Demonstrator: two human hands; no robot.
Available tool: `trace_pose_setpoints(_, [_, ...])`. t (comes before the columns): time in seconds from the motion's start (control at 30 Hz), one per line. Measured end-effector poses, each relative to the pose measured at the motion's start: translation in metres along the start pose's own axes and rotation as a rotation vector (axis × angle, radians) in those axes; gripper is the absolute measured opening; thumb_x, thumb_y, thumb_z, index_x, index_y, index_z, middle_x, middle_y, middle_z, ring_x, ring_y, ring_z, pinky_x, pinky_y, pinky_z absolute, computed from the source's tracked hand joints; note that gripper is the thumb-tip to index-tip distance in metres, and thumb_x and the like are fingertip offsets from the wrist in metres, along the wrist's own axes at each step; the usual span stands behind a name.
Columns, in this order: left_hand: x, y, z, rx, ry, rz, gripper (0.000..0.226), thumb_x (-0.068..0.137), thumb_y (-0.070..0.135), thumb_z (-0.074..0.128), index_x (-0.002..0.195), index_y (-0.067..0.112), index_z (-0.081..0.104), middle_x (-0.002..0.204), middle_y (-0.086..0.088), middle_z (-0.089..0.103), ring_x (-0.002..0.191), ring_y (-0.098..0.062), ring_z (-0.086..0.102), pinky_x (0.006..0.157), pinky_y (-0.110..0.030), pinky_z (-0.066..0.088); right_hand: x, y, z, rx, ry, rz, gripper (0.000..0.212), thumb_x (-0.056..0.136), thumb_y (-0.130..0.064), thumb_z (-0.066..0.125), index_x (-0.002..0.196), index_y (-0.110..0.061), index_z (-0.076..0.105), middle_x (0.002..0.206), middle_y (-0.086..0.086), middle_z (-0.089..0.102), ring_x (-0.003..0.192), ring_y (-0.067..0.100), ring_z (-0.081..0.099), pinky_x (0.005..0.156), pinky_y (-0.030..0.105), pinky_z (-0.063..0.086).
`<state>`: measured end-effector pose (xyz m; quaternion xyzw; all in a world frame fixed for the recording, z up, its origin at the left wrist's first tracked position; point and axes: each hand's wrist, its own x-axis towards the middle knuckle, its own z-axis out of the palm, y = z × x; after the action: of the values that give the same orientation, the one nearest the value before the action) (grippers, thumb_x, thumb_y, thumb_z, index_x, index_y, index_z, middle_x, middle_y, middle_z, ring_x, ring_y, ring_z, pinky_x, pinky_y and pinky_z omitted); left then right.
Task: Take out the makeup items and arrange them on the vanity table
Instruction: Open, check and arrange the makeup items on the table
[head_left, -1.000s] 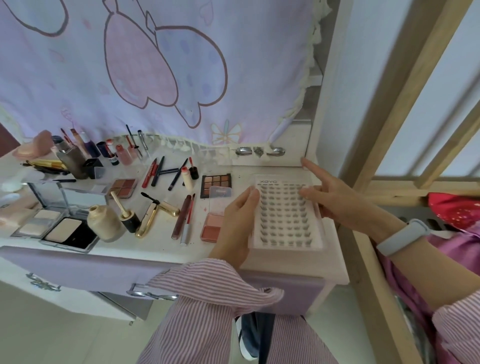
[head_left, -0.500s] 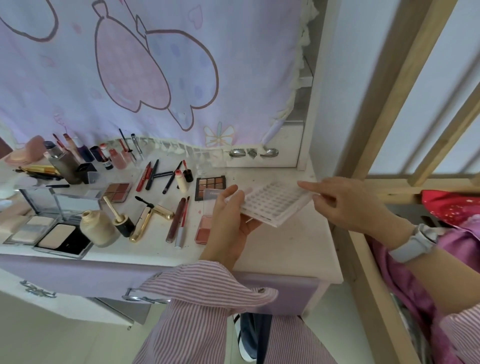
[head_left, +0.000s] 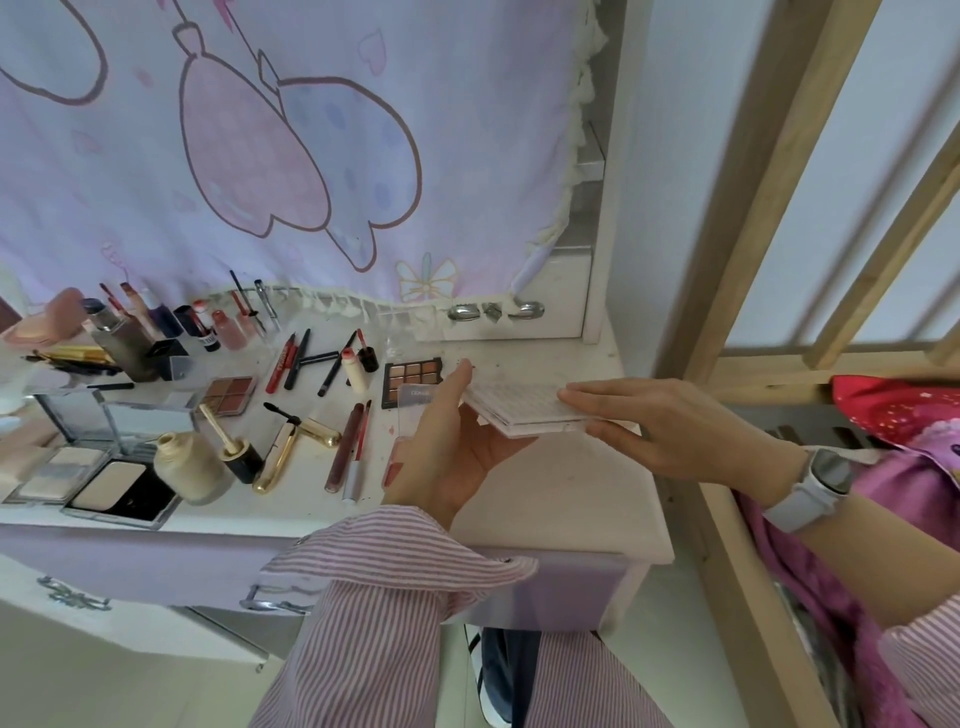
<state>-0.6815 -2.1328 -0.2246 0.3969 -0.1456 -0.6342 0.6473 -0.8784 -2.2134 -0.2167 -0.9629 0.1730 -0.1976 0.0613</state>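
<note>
Ok, I've got both hands on the lash tray, held up off the vanity table, tilted nearly edge-on to cam. Left hand grips its left edge, thumb up along the side, palm under. Right hand pinches the right edge, fingers stretched flat on top, thumb below; white watch on that wrist.

Ref = eyeshadow palette, lying flat on the table. Tray sits just right of it, slightly nearer me, apart from the tabletop. Left of palette: cream tube, pencils, then a blush quad. Left and nearer me: gold mascara, two lip glosses, open foundation bottle, powder compact. Behind palette: curtain w/ cartoon print. Far right of palette: wood rails, red/pink fabric. Can't tell what's under the left palm.
</note>
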Motion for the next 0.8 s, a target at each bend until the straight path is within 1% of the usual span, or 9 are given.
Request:
trace_pose_setpoints(0.07, [-0.001, -0.004, 0.002, -0.003, -0.055, -0.033, 0.054, 0.094, 0.043, 0.041, 0.130, 0.004, 0.046, 0.127, -0.023, 0.055, 0.104, -0.036, 0.061, 0.074, -0.042, 0.058, -0.001, -0.002, 0.000, -0.003, 0.003, 0.006, 0.036, 0.086, -0.021, 0.061, 0.122, -0.017, 0.060, 0.116, 0.001, 0.067, 0.092, 0.020, 0.069, 0.070, 0.035, 0.058])
trace_pose_setpoints(0.13, [0.000, -0.008, 0.003, 0.014, -0.062, -0.047, 0.053, 0.095, 0.043, 0.039, 0.132, 0.005, 0.044, 0.131, -0.021, 0.052, 0.108, -0.038, 0.059, 0.074, -0.045, 0.058, 0.000, -0.004, -0.001, -0.032, -0.015, -0.001, 0.037, 0.082, -0.018, 0.064, 0.119, -0.017, 0.063, 0.111, 0.001, 0.069, 0.084, 0.021, 0.070, 0.061, 0.038, 0.058])
trace_pose_setpoints(0.17, [0.002, -0.008, 0.004, 0.028, -0.048, -0.041, 0.051, 0.096, 0.041, 0.037, 0.133, 0.006, 0.042, 0.132, -0.020, 0.051, 0.107, -0.038, 0.059, 0.070, -0.044, 0.058, 0.001, -0.005, 0.000, -0.060, -0.025, -0.005, 0.038, 0.083, -0.018, 0.063, 0.121, -0.018, 0.062, 0.111, 0.001, 0.069, 0.084, 0.022, 0.070, 0.061, 0.039, 0.057])
trace_pose_setpoints(0.27, [0.006, -0.009, 0.004, 0.050, -0.018, -0.017, 0.049, 0.098, 0.040, 0.036, 0.134, 0.008, 0.041, 0.133, -0.017, 0.051, 0.101, -0.036, 0.063, 0.063, -0.041, 0.058, 0.005, -0.005, 0.005, -0.167, -0.093, 0.021, 0.044, 0.089, -0.023, 0.053, 0.132, -0.019, 0.050, 0.120, 0.000, 0.065, 0.092, 0.026, 0.066, 0.068, 0.040, 0.054])
trace_pose_setpoints(0.37, [0.006, -0.011, 0.005, 0.035, -0.026, -0.009, 0.051, 0.098, 0.042, 0.033, 0.135, 0.007, 0.039, 0.134, -0.018, 0.050, 0.103, -0.037, 0.062, 0.065, -0.041, 0.058, 0.007, -0.007, 0.011, -0.240, -0.102, 0.064, 0.045, 0.089, -0.019, 0.048, 0.133, -0.014, 0.047, 0.118, 0.004, 0.065, 0.089, 0.029, 0.065, 0.066, 0.039, 0.052])
trace_pose_setpoints(0.43, [0.007, -0.013, 0.007, 0.049, -0.014, 0.009, 0.053, 0.098, 0.045, 0.030, 0.134, 0.008, 0.040, 0.130, -0.018, 0.053, 0.099, -0.034, 0.064, 0.064, -0.039, 0.057, 0.010, -0.010, 0.015, -0.287, -0.101, 0.087, 0.045, 0.089, -0.019, 0.045, 0.133, -0.013, 0.046, 0.115, 0.006, 0.065, 0.085, 0.029, 0.065, 0.063, 0.037, 0.052])
trace_pose_setpoints(0.57, [0.011, -0.016, 0.009, 0.084, 0.040, 0.061, 0.056, 0.096, 0.050, 0.026, 0.130, 0.009, 0.043, 0.122, -0.017, 0.060, 0.094, -0.030, 0.067, 0.065, -0.038, 0.057, 0.017, -0.012, 0.021, -0.416, -0.124, 0.116, 0.044, 0.092, -0.022, 0.034, 0.135, -0.015, 0.039, 0.118, 0.001, 0.062, 0.090, 0.023, 0.062, 0.064, 0.033, 0.049])
trace_pose_setpoints(0.67, [0.011, -0.018, 0.009, 0.085, 0.052, 0.060, 0.057, 0.097, 0.050, 0.023, 0.127, 0.009, 0.048, 0.118, -0.016, 0.063, 0.092, -0.027, 0.068, 0.070, -0.038, 0.058, 0.018, -0.009, 0.021, -0.451, -0.131, 0.107, 0.044, 0.091, -0.019, 0.034, 0.134, -0.015, 0.040, 0.115, 0.000, 0.064, 0.089, 0.024, 0.063, 0.059, 0.031, 0.046])
trace_pose_setpoints(0.8, [0.011, -0.020, 0.008, 0.064, 0.095, 0.074, 0.054, 0.097, 0.049, 0.023, 0.127, 0.012, 0.049, 0.122, -0.015, 0.061, 0.103, -0.028, 0.062, 0.072, -0.035, 0.058, 0.022, -0.009, 0.016, -0.482, -0.149, 0.097, 0.045, 0.092, -0.022, 0.032, 0.137, -0.018, 0.035, 0.118, -0.002, 0.062, 0.093, 0.022, 0.061, 0.060, 0.030, 0.042])
